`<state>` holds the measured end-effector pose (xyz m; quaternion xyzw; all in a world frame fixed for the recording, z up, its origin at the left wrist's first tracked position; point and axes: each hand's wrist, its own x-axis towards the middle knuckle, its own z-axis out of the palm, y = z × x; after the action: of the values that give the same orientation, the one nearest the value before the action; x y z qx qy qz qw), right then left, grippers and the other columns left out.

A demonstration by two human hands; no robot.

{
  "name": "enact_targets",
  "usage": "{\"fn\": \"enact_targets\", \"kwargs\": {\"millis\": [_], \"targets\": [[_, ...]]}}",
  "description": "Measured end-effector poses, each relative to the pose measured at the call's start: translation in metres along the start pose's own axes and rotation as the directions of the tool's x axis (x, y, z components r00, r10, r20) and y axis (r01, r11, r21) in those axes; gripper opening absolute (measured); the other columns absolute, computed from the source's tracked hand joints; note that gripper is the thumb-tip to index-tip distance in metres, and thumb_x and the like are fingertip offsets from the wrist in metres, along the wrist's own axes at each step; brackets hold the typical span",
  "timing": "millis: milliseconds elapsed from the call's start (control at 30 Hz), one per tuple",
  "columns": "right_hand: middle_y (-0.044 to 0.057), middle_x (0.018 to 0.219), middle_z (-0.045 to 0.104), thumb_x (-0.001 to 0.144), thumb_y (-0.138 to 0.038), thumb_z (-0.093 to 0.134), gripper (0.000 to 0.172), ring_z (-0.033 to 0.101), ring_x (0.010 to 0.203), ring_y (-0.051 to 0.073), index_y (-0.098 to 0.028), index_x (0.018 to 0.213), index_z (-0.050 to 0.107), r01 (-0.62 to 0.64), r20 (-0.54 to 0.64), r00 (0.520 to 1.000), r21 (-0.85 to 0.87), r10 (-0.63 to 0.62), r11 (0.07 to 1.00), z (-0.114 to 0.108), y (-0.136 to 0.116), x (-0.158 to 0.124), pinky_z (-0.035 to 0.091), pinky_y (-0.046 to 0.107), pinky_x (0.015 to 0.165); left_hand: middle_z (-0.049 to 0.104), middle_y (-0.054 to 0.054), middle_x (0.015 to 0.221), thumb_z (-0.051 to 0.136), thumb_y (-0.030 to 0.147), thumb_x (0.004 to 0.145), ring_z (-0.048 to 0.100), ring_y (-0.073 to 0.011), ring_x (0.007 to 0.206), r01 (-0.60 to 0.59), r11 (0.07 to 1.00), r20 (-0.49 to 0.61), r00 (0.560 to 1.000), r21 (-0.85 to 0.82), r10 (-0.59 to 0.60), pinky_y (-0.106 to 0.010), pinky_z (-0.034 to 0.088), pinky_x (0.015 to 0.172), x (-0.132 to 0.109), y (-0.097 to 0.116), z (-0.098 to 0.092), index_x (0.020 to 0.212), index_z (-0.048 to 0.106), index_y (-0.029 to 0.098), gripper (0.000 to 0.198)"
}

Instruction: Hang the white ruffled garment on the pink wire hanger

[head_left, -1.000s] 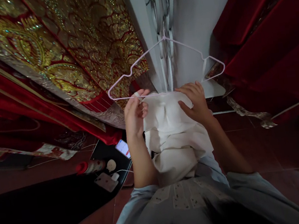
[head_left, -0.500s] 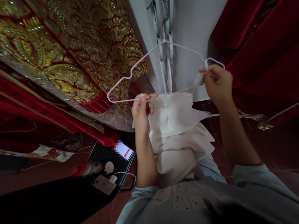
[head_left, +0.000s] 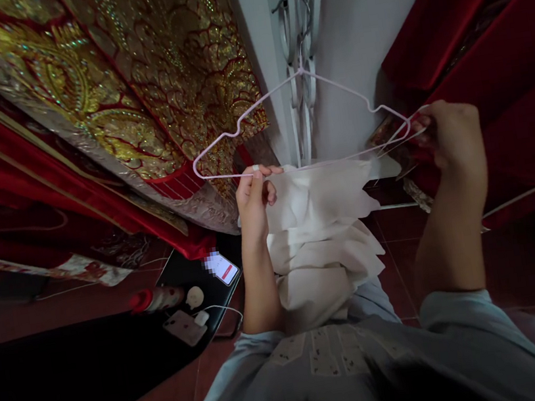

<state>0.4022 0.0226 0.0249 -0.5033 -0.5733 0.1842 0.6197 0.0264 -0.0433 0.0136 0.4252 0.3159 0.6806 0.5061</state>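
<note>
**One hanger, one white cloth, both of your hands on them**

Biggest first: two masses of red cloth flank you. The embroidered drape (head_left: pixel 123 94), red worked with gold, fills the view from 9 to 12 o'clock, and the plain red curtain (head_left: pixel 487 30) runs from 1 to 3 o'clock. Between them stands one pale wall (head_left: pixel 360 8) with a metal hook fitting (head_left: pixel 294 17) at 12 o'clock.

One wire hanger (head_left: pixel 255 114) hangs from that fitting, its bottom bar level across the middle of the view. One white cloth (head_left: pixel 322 232) is draped from that bar and falls towards your chest at 6 o'clock, so it hides the floor behind it.

Your left hand (head_left: pixel 253 196) is at the bar's left part, fingers pinched on the cloth's top edge right at the bar. Your right hand (head_left: pixel 452 135) is out at 2 o'clock beside the hanger's right end, fingers curled in a grip there; whether they hold the wire itself or a thin strap you cannot tell, because the hand covers it.

Down at 8 o'clock on a dark surface (head_left: pixel 73 374) lie the small things: one bottle with a red cap (head_left: pixel 155 300) on its side, two phones, one lit (head_left: pixel 223 268) and one face down (head_left: pixel 184 327), and one white charger plug (head_left: pixel 201 318) with its cable.
</note>
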Motion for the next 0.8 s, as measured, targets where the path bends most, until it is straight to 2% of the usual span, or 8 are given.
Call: {"fn": "enact_targets", "kwargs": {"millis": [100,233,367,467,533,633,700,800], "targets": [[0.002,0.057,0.051,0.088,-0.049,0.065,0.037,0.037,0.044,0.014,-0.029,0.061,0.051,-0.098,-0.117,0.986,0.165,0.118,0.981,0.000,0.002,-0.024,0.025,0.033,0.040,0.079,-0.007,0.095,0.080,0.049,0.091,0.040,-0.0071,0.047,0.033,0.999,-0.009,0.999,0.001,-0.033,-0.022,0.030,0.042,0.000,-0.001,0.001,0.085,0.066,0.022,0.030],[0.004,0.077,0.070,0.088,-0.041,0.057,0.021,0.043,0.045,0.014,-0.029,0.091,0.074,0.010,-0.213,0.977,0.185,0.030,0.983,0.030,-0.007,-0.062,0.031,0.033,0.041,0.081,-0.007,0.101,0.083,0.050,0.086,0.039,-0.0063,0.047,0.056,0.998,0.013,0.998,-0.020,-0.056,-0.021,0.030,0.041,-0.002,-0.005,0.006,0.086,0.066,0.022,0.032],[0.002,0.090,0.076,0.095,-0.035,0.061,0.023,0.055,0.056,0.014,-0.030,0.105,0.081,0.203,0.040,0.978,-0.006,-0.203,0.979,0.070,-0.032,-0.085,0.046,0.033,0.055,0.083,-0.010,0.110,0.086,0.043,0.080,0.038,-0.0055,0.047,0.070,0.997,0.017,0.997,-0.037,-0.069,-0.020,0.031,0.042,-0.004,-0.007,0.007,0.089,0.070,0.023,0.027],[0.003,0.087,0.073,0.101,-0.036,0.058,0.025,0.060,0.066,0.016,-0.027,0.100,0.081,0.295,0.187,0.943,-0.091,-0.274,0.951,0.086,-0.046,-0.090,0.047,0.032,0.061,0.083,-0.009,0.114,0.083,0.033,0.079,0.041,-0.0051,0.048,-0.028,1.000,-0.090,0.996,0.013,0.029,-0.020,0.033,0.043,-0.003,-0.010,-0.006,0.100,0.078,0.023,0.024],[0.003,0.085,0.071,0.103,-0.036,0.057,0.026,0.060,0.070,0.017,-0.028,0.103,0.082,0.300,0.182,0.943,-0.106,-0.278,0.948,0.086,-0.047,-0.092,0.046,0.032,0.062,0.083,-0.006,0.107,0.079,0.027,0.080,0.046,-0.0053,0.051,-0.154,0.977,-0.242,0.952,0.149,0.187,-0.018,0.036,0.046,-0.002,-0.013,-0.023,0.099,0.081,0.021,0.019],[0.002,0.088,0.069,0.100,-0.036,0.060,0.027,0.054,0.066,0.016,-0.031,0.118,0.081,0.284,0.142,0.953,-0.123,-0.266,0.951,0.080,-0.042,-0.095,0.045,0.031,0.060,0.081,-0.003,0.093,0.074,0.024,0.083,0.061,-0.0089,0.063,-0.266,0.890,-0.449,0.787,0.371,0.422,-0.018,0.049,0.058,0.000,-0.013,-0.051,0.090,0.083,0.019,0.012],[0.001,0.088,0.068,0.096,-0.036,0.066,0.033,0.050,0.062,0.014,-0.032,0.126,0.079,0.282,0.151,0.953,-0.129,-0.262,0.951,0.076,-0.040,-0.096,0.046,0.031,0.059,0.081,-0.005,0.098,0.075,0.027,0.084,0.075,-0.0158,0.086,-0.308,0.838,-0.476,0.711,0.452,0.518,-0.025,0.060,0.078,0.005,-0.005,-0.065,0.093,0.083,0.019,0.014],[0.000,0.087,0.069,0.092,-0.037,0.073,0.038,0.049,0.061,0.013,-0.033,0.130,0.079,0.296,0.181,0.944,-0.109,-0.274,0.949,0.071,-0.042,-0.096,0.048,0.031,0.059,0.080,-0.008,0.123,0.090,0.032,0.074,0.074,-0.0252,0.121,-0.357,0.801,-0.315,0.782,0.481,0.538,-0.037,0.059,0.106,0.018,0.018,-0.073,0.103,0.083,0.021,0.032]]}}
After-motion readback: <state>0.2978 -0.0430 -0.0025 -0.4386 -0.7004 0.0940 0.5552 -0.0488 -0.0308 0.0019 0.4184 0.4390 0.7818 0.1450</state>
